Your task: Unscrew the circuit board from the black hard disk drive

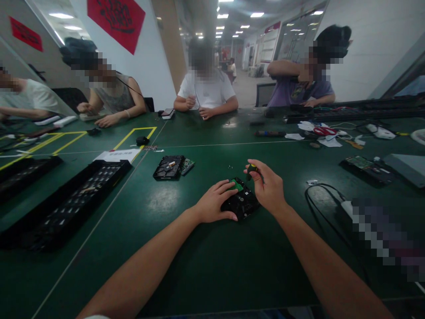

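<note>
A black hard drive (245,203) with a green circuit board (237,185) lies on the table before me. My left hand (212,203) holds it from the left, fingers across its top and the thumb along its near edge. In my right hand (270,186) is a screwdriver (252,169) with a yellow and black handle, gripped between thumb and fingers. It stands roughly upright over the drive's far right part; whether its tip sits in a screw is too small to tell. A few tiny screws (230,167) lie just beyond the drive.
To the left are another hard drive (168,169), a loose circuit board (188,167) and a long black tray (71,199) holding small parts. At right lie a drive with its board showing (367,169), a grey box (408,167) and a black cable (327,221). Several people sit around the table.
</note>
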The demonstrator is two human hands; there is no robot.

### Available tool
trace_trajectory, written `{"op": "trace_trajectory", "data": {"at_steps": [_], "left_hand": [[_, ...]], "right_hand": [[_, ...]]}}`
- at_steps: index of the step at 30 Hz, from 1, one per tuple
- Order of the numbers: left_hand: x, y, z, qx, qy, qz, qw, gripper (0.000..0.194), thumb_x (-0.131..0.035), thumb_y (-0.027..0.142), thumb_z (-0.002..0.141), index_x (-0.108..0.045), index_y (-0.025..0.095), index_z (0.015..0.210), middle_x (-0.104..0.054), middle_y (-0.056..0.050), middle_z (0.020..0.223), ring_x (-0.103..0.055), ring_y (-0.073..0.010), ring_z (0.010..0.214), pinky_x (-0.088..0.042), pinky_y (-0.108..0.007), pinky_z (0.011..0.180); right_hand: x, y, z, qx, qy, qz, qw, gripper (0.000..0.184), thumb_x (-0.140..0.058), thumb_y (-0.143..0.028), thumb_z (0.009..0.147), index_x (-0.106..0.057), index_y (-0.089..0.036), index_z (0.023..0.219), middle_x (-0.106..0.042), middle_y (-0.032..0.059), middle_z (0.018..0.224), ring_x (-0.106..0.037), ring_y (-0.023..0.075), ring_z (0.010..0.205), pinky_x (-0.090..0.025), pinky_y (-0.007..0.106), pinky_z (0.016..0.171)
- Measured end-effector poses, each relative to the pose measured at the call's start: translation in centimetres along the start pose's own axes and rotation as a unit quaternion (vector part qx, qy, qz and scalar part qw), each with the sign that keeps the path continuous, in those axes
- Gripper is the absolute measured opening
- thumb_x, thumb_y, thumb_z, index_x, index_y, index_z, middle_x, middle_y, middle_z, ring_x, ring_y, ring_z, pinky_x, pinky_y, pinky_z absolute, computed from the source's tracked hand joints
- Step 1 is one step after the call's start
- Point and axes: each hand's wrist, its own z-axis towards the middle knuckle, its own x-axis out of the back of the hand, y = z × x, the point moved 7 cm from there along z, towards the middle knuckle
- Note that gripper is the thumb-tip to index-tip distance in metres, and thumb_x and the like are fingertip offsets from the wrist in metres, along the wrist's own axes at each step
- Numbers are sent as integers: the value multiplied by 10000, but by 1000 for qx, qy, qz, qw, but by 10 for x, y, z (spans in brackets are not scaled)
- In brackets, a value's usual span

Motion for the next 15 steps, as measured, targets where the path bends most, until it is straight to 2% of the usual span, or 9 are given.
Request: {"op": "trace_trajectory", "data": {"at_steps": [3,9,13,15], "left_hand": [[1,1,0,0,-1,5,1000,982,-707,811,788,-476,255,1564,-435,-159,1651,-304,-405,1576,-332,-645,1247],[5,4,-1,-7,-10,2,1000,1060,-728,847,730,-468,250,1567,-420,-177,1658,-296,-429,1577,-304,-664,1249],[4,14,-2,16,-14,24,999,1180,-700,912,678,-423,214,1589,-357,-200,1689,-246,-450,1593,-225,-690,1271],[1,20,-2,34,-7,39,999,1207,-655,942,683,-397,203,1602,-343,-207,1694,-220,-455,1601,-170,-708,1280]], "right_hand": [[-2,4,1,-7,-18,20,1000,307,-490,-285,1097,-590,-302,1387,-768,52,1209,-774,229,1032,-599,433,965],[7,8,2,-19,13,-31,999,278,-650,-403,1022,-635,-279,1270,-746,69,1135,-743,252,941,-608,424,864],[7,-3,7,-21,-9,-39,999,256,-697,-429,984,-630,-257,1161,-720,64,1044,-712,244,878,-592,394,795],[3,-14,11,-11,-43,-41,998,212,-668,-390,999,-618,-253,1153,-714,70,1050,-706,247,890,-580,397,811]]}}
